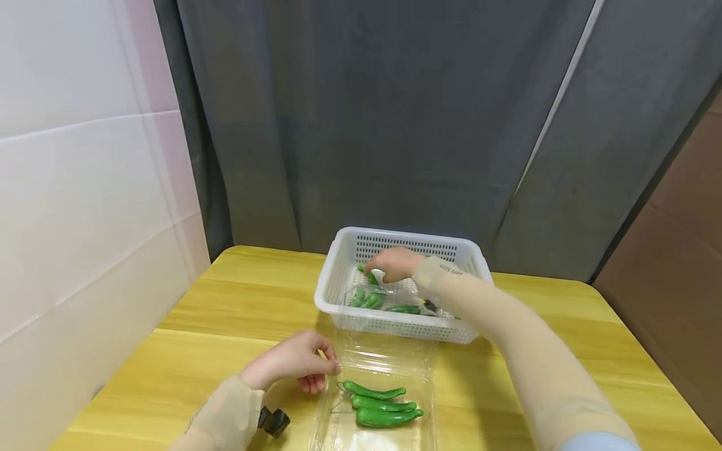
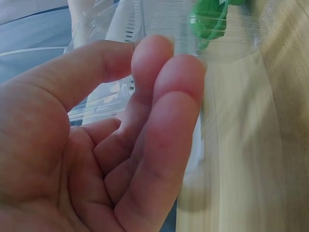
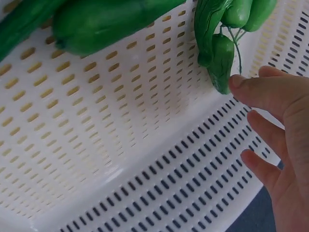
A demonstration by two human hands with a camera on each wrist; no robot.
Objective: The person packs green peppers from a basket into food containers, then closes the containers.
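Head view puts my right hand inside the white basket, fingers loosely spread, one fingertip touching a green pepper; whether it grips is hidden. My left hand rests at the clear tray's edge holding three peppers, fingers curled; the blurred wrist view doesn't show a pinch.

Your right hand hides part of the basket's peppers, and the clear tray seems cut off below.
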